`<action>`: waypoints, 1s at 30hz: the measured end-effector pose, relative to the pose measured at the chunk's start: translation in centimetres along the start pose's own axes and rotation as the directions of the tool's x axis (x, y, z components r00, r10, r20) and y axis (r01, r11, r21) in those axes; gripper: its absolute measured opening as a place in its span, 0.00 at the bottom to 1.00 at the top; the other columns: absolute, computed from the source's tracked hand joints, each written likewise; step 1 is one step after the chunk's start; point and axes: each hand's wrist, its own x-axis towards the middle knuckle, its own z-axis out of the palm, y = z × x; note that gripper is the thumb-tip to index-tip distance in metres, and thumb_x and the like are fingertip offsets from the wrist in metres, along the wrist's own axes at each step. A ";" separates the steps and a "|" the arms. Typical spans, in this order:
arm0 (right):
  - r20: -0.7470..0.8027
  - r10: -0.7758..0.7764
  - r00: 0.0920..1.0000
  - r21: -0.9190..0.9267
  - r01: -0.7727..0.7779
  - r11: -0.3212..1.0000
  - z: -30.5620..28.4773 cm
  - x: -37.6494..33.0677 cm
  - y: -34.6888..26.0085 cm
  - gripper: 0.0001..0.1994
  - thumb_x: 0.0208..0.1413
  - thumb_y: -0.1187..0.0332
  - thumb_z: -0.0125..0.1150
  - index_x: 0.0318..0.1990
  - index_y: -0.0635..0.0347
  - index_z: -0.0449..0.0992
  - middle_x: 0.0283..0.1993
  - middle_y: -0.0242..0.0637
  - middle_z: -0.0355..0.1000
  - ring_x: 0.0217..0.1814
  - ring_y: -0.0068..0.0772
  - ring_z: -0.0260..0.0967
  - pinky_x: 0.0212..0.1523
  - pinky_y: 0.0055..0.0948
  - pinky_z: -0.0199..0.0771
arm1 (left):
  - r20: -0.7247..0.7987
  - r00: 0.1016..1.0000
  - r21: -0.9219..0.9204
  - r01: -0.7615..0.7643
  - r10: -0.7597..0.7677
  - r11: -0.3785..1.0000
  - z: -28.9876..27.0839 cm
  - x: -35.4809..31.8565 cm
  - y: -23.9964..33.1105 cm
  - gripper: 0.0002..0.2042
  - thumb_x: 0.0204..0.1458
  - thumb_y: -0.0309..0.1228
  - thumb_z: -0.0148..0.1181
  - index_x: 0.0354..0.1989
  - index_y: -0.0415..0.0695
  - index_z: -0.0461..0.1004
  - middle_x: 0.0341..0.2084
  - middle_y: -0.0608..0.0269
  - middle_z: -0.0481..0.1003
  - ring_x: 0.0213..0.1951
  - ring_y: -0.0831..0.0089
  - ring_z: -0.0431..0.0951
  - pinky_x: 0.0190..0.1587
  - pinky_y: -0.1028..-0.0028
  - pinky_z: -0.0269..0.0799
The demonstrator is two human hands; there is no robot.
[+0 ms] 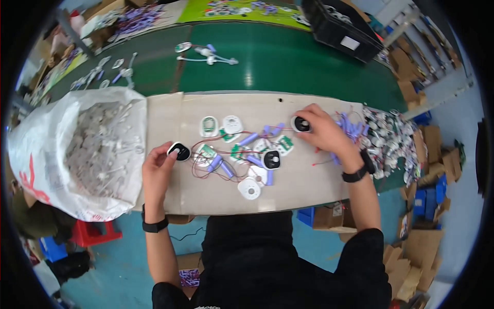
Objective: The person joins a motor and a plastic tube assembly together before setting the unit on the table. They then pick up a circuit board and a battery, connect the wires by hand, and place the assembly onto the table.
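Observation:
My left hand (158,167) is closed on a small white device with a black face (181,151), thumb on top, at the left side of the beige work mat (206,198). Farther right, my right hand (324,129) grips a similar white device, whose black face (297,123) shows past the fingers. Another black-faced device (271,159) lies between the hands. Around it are white round-cornered covers (250,189), green circuit boards (208,124) and purple cylindrical cells (221,165), tangled with thin dark-red wires (206,139).
At left stands a white woven bag (46,154) full of translucent white parts. A heap of small parts (391,144) covers the right end. Beyond, the green bench (288,56) carries white tube pieces (211,57) and a black crate (345,33). A red stool (96,234) sits below.

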 end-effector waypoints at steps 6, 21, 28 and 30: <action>0.059 0.250 0.966 -0.009 -0.250 0.968 -2.9 -2.3 -0.4 0.27 0.44 0.77 0.68 0.56 0.60 0.71 0.58 0.43 0.66 0.63 0.49 0.65 0.57 0.34 0.71 | 0.045 0.999 -0.097 0.035 -0.030 0.995 0.5 2.3 1.3 0.15 0.58 0.29 0.62 0.51 0.37 0.73 0.36 0.60 0.80 0.34 0.78 0.79 0.38 0.79 0.74; -0.380 0.495 0.781 -0.159 -0.583 0.797 -12.6 -13.7 14.2 0.14 0.51 0.75 0.60 0.46 0.60 0.79 0.46 0.45 0.75 0.47 0.50 0.73 0.49 0.39 0.74 | -0.020 0.981 0.064 0.195 -0.194 0.979 -4.3 6.2 -3.4 0.11 0.61 0.37 0.60 0.46 0.45 0.75 0.30 0.76 0.77 0.29 0.89 0.71 0.30 0.86 0.65; -0.318 0.473 0.822 -0.694 -0.542 0.475 -8.6 -8.1 18.2 0.19 0.46 0.73 0.60 0.49 0.58 0.76 0.48 0.40 0.76 0.56 0.44 0.68 0.59 0.45 0.59 | -0.017 0.976 0.045 0.218 -0.217 0.975 -4.6 5.9 -3.4 0.10 0.61 0.37 0.60 0.44 0.46 0.75 0.32 0.75 0.77 0.30 0.88 0.72 0.31 0.84 0.66; -0.256 0.546 0.798 -0.702 -0.541 0.462 -9.5 -7.9 18.8 0.22 0.47 0.72 0.59 0.54 0.53 0.75 0.48 0.41 0.76 0.56 0.44 0.68 0.59 0.45 0.55 | -0.030 0.972 0.043 0.233 -0.232 0.971 -4.2 5.8 -3.0 0.10 0.61 0.37 0.60 0.44 0.45 0.75 0.32 0.75 0.77 0.30 0.88 0.72 0.32 0.84 0.67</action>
